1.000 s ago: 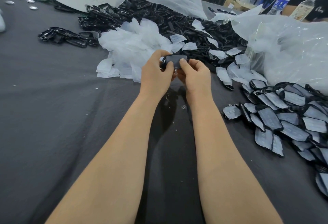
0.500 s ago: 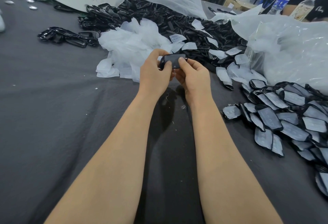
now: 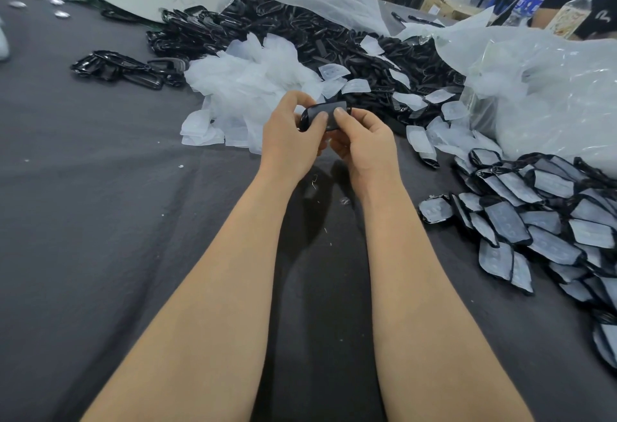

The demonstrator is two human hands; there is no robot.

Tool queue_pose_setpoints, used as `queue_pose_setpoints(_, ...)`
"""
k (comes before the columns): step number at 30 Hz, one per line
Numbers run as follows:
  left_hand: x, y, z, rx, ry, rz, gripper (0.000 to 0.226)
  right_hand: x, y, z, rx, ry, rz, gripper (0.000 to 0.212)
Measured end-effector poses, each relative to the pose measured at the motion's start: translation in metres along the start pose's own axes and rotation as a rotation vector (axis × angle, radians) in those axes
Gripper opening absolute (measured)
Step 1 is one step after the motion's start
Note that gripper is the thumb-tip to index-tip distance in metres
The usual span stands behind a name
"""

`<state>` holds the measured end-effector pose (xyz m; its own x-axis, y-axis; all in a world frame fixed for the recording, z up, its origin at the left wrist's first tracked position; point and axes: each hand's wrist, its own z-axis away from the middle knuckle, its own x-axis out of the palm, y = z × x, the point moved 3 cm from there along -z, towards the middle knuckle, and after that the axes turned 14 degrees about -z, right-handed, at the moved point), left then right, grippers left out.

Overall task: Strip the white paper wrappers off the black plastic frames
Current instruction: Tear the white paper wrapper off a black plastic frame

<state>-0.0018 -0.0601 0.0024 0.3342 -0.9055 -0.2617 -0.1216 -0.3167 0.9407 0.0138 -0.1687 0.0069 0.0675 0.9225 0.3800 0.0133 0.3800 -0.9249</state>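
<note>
Far left on the grey cloth table [image 3: 100,188], a few bare black frames [image 3: 123,69] lie loose, probably strays from the finished stock. Just right of them, the pile of white wrappers [image 3: 247,87] sits directly beyond the hands, an easy drop spot for peeled paper. Centre: the left hand [image 3: 290,141] grips the held frame [image 3: 325,114] at its left end, fingers curled round it. The right hand [image 3: 364,144] pinches the right end, thumb tip on the near face — looks like one hand steadies while the other works an edge. The frame is raised off the table between both hands; cannot tell if its wrapper is on. Far behind is the big heap of stripped frames [image 3: 300,31]. Near right, wrapped frames [image 3: 534,221] lie within the right hand's reach — beside a clear plastic bag [image 3: 551,94].
</note>
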Motion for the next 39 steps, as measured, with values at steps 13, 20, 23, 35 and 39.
queue_pose_setpoints(13,0.003,0.0,0.001,-0.045,-0.057,0.009,0.019,0.002,0.0,0.0,-0.091,0.061,0.178,0.014)
queue_pose_setpoints(20,0.004,0.0,0.001,-0.065,-0.12,0.051,0.019,0.002,-0.003,0.002,-0.197,0.053,0.296,0.014)
queue_pose_setpoints(23,0.003,0.0,0.0,-0.049,-0.045,-0.048,0.009,0.007,-0.006,0.008,-0.375,0.105,0.475,0.018)
queue_pose_setpoints(35,0.001,0.003,0.001,0.123,0.099,-0.299,0.008,0.017,-0.006,0.014,-0.467,0.131,0.515,0.01)
queue_pose_setpoints(39,0.001,0.004,0.001,0.139,0.094,-0.265,0.009,0.017,-0.006,0.011,-0.356,0.147,0.374,0.007)
